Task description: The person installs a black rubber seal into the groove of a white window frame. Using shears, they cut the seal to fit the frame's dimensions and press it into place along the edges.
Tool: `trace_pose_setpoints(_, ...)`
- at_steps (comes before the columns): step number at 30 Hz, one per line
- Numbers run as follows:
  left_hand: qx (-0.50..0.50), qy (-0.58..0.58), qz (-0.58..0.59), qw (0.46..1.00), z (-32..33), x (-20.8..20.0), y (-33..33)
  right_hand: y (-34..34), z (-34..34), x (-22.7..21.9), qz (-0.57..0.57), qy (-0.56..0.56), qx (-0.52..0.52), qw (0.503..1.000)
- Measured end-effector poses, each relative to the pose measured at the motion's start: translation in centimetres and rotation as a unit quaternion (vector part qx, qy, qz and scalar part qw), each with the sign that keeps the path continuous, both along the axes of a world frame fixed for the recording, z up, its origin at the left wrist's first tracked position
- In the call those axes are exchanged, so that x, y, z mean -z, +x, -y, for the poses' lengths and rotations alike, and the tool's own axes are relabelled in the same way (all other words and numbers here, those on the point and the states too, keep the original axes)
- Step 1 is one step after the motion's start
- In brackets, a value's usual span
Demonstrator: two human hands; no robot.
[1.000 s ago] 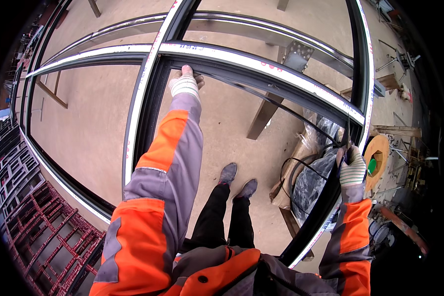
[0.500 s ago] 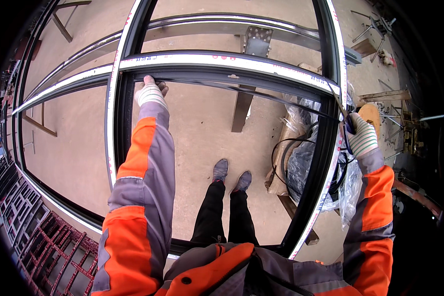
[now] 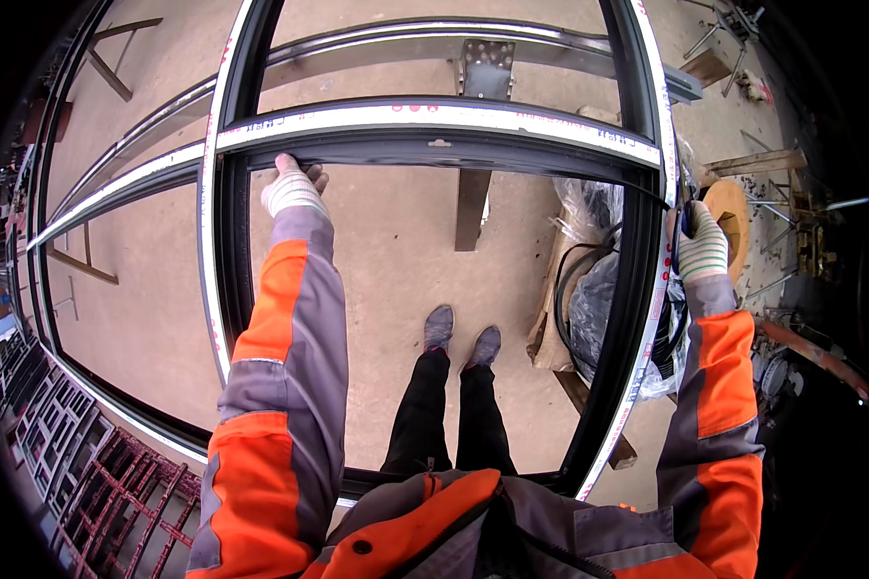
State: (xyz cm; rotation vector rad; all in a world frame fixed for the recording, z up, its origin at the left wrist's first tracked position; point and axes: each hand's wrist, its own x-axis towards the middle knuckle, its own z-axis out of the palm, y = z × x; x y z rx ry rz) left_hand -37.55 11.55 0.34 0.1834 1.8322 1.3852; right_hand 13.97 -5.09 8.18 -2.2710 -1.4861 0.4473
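Note:
My left hand (image 3: 294, 187), in a white knit glove, is at the left inner corner of the black window frame's crossbar (image 3: 473, 151). Its thumb is up on the bar and its fingers curl below, pinching a thin black rubber strip (image 3: 655, 199). That strip runs along the crossbar to the right side and over the frame's right upright (image 3: 658, 280). Just outside that upright my right hand (image 3: 705, 243), gloved in the same way, closes around the strip. Something dark beside its fingers is too small to make out.
Plastic-wrapped bundles with black coiled strip (image 3: 589, 309) lie beyond the right upright. A round wooden piece (image 3: 729, 227) is beside my right hand. A steel support post (image 3: 473, 207) stands under the crossbar. Dark red racks (image 3: 130, 511) are at lower left.
My right hand has moved slightly down and left, and the strip now lies closer along the crossbar instead of hanging across the opening. My left hand stays at the corner.

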Motion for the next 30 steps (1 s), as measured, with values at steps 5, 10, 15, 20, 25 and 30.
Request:
trace_pose_setpoints(5,-0.01,-0.018,-0.022,1.0,-0.9,0.5,0.3,-0.2,0.3,2.3,0.072,0.068,0.112,0.989)
trace_pose_setpoints(10,0.023,0.03,0.021,0.999,0.1,0.7,-0.5,-1.9,0.5,4.2,0.022,0.169,0.192,0.966)
trace_pose_setpoints(15,0.073,0.046,0.062,0.994,0.9,0.9,0.0,-3.8,0.4,3.0,0.043,0.19,0.231,0.953)
trace_pose_setpoints(20,0.059,0.041,0.067,0.995,0.6,1.3,0.1,-3.9,0.4,3.2,0.056,0.212,0.2,0.955)
trace_pose_setpoints(25,0.046,0.047,0.07,0.995,0.5,1.1,0.8,-3.9,0.7,2.8,0.078,0.211,0.193,0.955)
trace_pose_setpoints(30,0.104,0.079,0.118,0.984,1.8,1.7,0.2,-5.7,0.2,0.7,0.084,0.175,0.204,0.96)
